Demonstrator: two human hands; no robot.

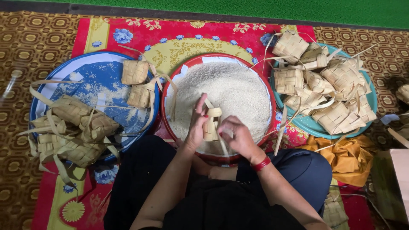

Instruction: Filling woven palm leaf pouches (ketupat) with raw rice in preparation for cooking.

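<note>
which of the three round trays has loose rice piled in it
The red-rimmed middle tray, under both hands; the blue tray and teal tray hold woven leaf pouches.

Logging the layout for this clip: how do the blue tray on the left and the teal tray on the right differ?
The blue tray is larger, rice-dusted and partly bare, its woven pouches spilling over the near-left rim. The teal tray is smaller and heaped almost full with pouches. Both flank the red rice basin.
</note>
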